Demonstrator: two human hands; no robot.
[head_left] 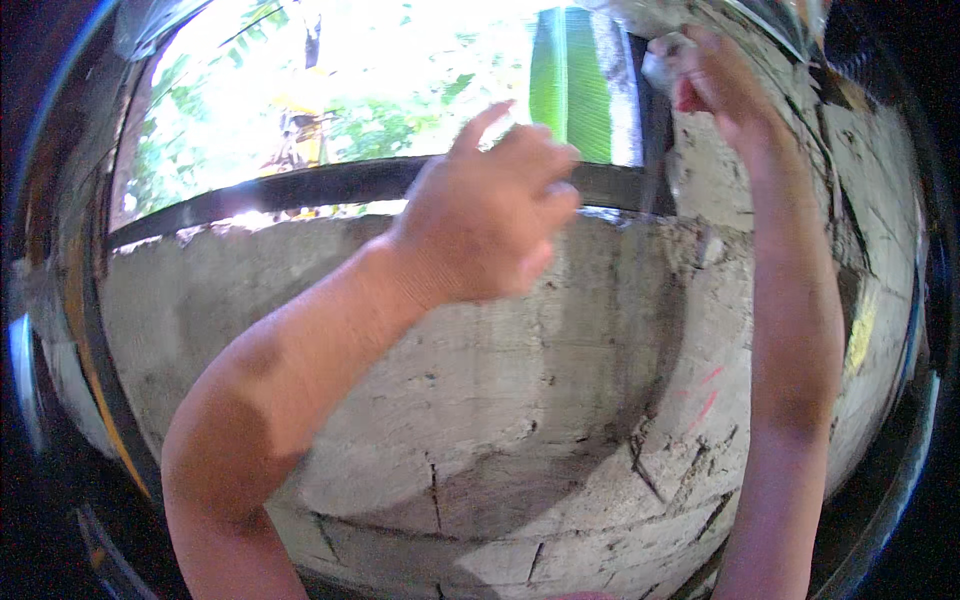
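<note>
My left hand is raised in front of the window's dark lower frame, slightly blurred. One of its fingers points up and the others bend loosely apart, with nothing visible in them. Higher up on the right, my right hand is closed at the window's upper right side. Its fingers pinch a pale, crumpled piece that looks like clear plastic; blur hides its exact shape. The dark window frame runs behind my left hand, and its right upright stands beside my right hand.
A rough grey block wall with cracks fills the space below the window. Clear plastic sheeting hangs at the top right. Outside the opening are a large green leaf and bright foliage. Red marks show on the wall.
</note>
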